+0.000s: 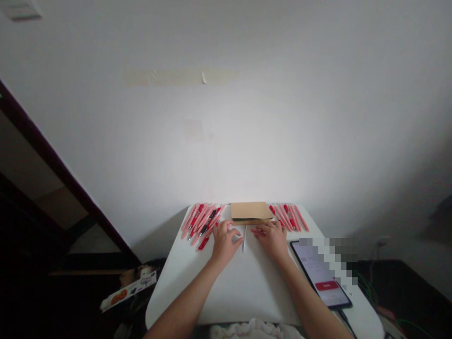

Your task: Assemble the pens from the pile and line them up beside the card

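My left hand [226,241] rests low over the white table [247,292], its thumb apart from the bent fingers. A small pale patch shows by those fingers, too blurred to name. Opposite it, my right hand [273,240] has its fingers curled together, with something small and pinkish at the tips that I cannot make out. Between the hands a thin white stick, like a pen refill [245,240], lies on the table, pointing away from me. Just beyond the fingers is a brown cardboard-coloured box or notebook [249,210].
Several pink, red and dark pens [203,221] lie in a loose pile at left. More pink and red pens [291,217] lie at right. A tablet or phone [319,275] with a cable sits by my right forearm. Behind the table stands a white wall [247,160].
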Demonstrator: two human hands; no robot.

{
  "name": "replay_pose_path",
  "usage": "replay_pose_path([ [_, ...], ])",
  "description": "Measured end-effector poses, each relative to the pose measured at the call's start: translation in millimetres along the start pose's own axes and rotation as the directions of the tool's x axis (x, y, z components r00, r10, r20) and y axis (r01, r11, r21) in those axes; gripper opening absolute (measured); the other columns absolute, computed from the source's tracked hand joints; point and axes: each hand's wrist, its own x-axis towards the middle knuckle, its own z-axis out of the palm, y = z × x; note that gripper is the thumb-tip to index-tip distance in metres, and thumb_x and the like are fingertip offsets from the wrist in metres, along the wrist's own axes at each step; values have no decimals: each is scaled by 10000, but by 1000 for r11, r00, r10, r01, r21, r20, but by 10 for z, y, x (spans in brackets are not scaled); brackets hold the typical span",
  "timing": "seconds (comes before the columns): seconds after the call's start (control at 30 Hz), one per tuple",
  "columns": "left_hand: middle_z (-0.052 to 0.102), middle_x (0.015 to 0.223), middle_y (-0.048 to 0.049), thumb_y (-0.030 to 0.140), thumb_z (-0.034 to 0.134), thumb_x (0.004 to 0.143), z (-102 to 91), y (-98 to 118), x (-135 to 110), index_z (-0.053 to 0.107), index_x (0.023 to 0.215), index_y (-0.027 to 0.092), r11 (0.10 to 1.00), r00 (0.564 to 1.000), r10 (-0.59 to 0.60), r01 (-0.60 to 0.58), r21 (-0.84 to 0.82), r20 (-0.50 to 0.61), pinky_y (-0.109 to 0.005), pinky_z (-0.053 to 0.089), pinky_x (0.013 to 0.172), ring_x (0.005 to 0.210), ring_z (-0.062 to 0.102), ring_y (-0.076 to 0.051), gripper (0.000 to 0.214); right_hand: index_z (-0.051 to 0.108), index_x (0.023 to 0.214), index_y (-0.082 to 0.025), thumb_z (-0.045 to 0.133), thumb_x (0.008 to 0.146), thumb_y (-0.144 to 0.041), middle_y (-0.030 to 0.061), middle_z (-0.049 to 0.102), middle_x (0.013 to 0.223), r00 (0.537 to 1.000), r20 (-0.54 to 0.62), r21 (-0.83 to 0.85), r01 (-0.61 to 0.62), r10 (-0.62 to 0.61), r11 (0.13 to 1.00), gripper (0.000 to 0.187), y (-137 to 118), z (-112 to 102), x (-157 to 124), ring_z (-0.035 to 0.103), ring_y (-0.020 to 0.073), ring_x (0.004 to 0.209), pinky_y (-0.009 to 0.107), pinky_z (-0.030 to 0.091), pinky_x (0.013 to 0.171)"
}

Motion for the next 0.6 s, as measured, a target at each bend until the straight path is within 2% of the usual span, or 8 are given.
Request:
replay_pose_path([
  [0.33, 561, 1224, -73, 309, 885, 607, 36, 76, -51, 671, 733, 231, 999, 1000, 17, -18, 38, 22, -633, 265, 1106, 1212, 487, -324, 260, 776, 896, -308, 709, 829, -423, 56, 744, 958, 1000, -27, 49, -3, 4, 999, 149, 17, 33, 19, 530, 300, 1016, 434, 345, 876],
  [0.47, 569, 1218, -77, 247, 857, 629, 36, 74, -51, 659, 731, 219, 998, 1000, 2, -4, 65, 25, -643, 262, 1102, 1200, 499, -324, 225, 775, 888, -300, 704, 833, -430, 54, 745, 967, 1000, -25, 53, -12, 13, 999, 158, 4, 19, 22, 528, 299, 1020, 428, 346, 872],
  [0.6, 590, 1220, -70, 185, 797, 684, 26, 67, -41, 667, 708, 221, 997, 1000, -12, 10, 76, 23, -632, 283, 1084, 1191, 511, -316, 138, 774, 881, -296, 627, 892, -435, 55, 742, 936, 999, -38, 46, -7, 9, 999, 202, 4, 17, 21, 531, 294, 1009, 433, 353, 873],
])
